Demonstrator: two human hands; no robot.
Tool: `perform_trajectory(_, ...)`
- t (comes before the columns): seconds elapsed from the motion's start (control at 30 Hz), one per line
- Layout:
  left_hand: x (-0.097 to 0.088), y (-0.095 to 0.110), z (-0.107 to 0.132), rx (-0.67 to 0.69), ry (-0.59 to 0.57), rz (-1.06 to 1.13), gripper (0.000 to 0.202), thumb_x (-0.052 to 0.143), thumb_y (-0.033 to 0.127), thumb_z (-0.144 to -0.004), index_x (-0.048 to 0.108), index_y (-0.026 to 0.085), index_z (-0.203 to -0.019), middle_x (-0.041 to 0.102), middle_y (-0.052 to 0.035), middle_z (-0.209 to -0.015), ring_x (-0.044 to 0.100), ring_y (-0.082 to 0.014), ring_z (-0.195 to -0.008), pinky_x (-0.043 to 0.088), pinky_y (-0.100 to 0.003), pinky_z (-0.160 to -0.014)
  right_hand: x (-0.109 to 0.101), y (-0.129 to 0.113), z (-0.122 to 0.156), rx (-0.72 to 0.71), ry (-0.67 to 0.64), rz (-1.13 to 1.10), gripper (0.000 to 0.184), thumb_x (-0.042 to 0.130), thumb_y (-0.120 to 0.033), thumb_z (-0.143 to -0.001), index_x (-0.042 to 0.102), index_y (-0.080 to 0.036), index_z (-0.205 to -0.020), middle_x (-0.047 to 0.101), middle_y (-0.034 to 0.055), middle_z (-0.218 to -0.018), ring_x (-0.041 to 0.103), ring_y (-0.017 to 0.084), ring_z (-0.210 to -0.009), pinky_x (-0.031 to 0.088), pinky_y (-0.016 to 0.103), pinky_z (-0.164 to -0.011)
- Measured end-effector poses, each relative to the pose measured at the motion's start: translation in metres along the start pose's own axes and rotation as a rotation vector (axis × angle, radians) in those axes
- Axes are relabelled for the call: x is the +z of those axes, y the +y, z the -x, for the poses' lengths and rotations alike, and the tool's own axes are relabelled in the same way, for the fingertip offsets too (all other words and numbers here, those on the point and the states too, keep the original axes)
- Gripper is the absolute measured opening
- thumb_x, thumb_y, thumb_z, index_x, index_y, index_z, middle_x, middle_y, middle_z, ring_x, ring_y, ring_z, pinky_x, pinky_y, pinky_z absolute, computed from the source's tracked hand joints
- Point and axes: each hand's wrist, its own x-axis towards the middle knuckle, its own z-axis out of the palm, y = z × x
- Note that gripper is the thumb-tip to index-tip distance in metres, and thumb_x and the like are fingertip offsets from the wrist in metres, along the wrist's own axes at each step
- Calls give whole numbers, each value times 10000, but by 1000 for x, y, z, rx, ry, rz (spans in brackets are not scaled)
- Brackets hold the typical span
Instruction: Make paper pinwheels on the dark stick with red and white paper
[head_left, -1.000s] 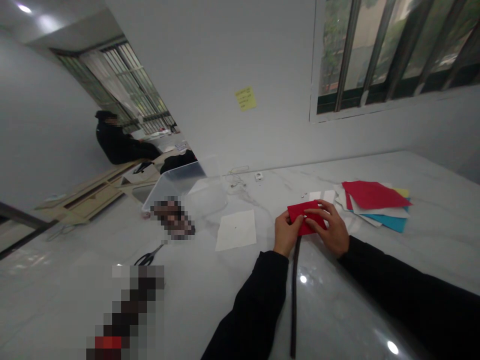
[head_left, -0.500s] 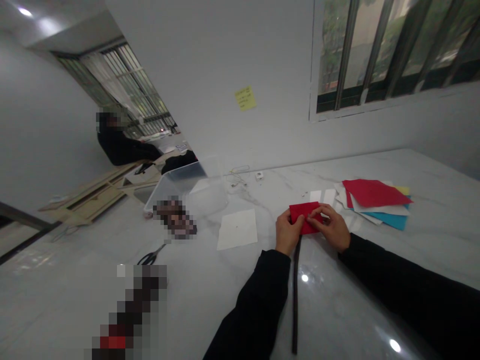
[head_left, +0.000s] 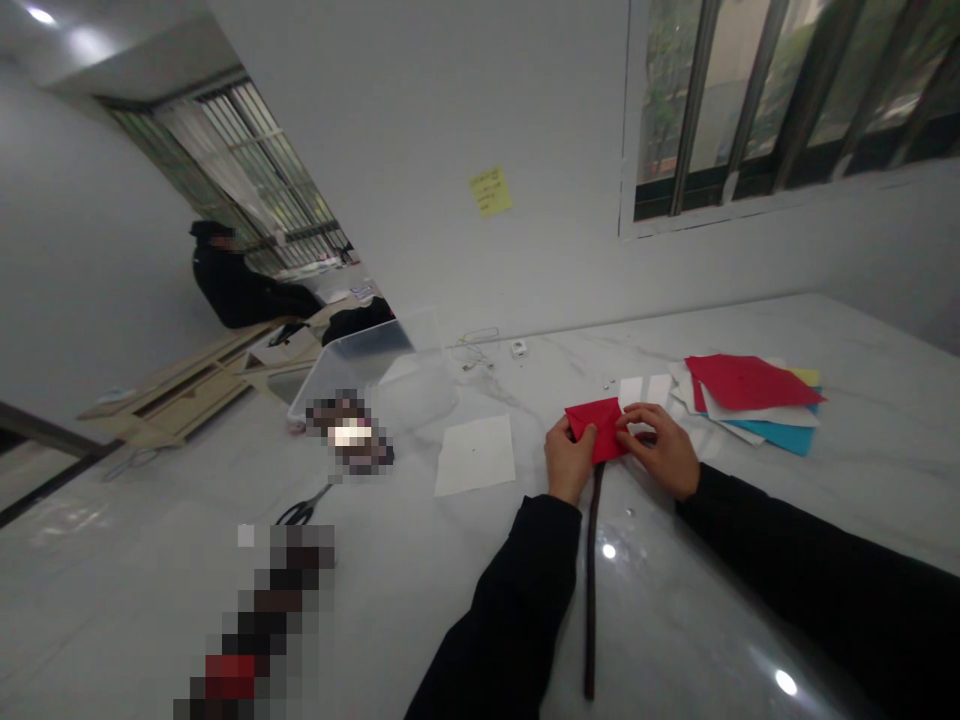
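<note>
A red folded sheet, like a small envelope or piece of felt, is between my hands above the table. My left hand grips its left side, the thumb pressed on its front face. At the right edge of the sheet, my right hand pinches with thumb and fingertips. A long thin dark brown strip runs from under the red sheet down toward me; whether it is attached cannot be seen. Left of my hands lies a white square sheet with a small dark dot.
To the right is a stack of coloured sheets, with small white pieces beside it. A clear plastic bin, scissors and blurred-out items lie left. Thin wire rests by the wall. Another person sits far left.
The red sheet has shifted slightly left and tilted. My right fingers have slid from its front face to its right edge, while my left hand keeps its hold.
</note>
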Motion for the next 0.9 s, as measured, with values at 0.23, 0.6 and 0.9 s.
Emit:
perform_trajectory(0.23,-3,0,-2,-9,108,3,216,693,304,-745,707,158,-904,714,-44,-820,645,-168,-747,504,-253,-680,-22,-53,5,-172,-545,413,117,624,-269,-842,651,-217,-943,652,43,-880,618,195,-768,479,324,-702)
perform_trajectory(0.6,-1,2,1,0,79,-19,191,642,273,-770,702,148,-902,711,-48,-819,634,-164,-744,491,-246,-666,-19,-78,38,-58,-1010,517,192,625,-79,-691,705,-214,-802,690,41,-861,642,201,-743,461,305,-654)
perform_trajectory(0.9,0,7,2,-9,105,64,155,639,223,-753,699,148,-875,716,-53,-845,647,-168,-778,502,-255,-704,-33,-33,8,-52,-858,511,220,576,-67,-680,682,-260,-677,695,22,-674,639,209,-619,439,323,-582)
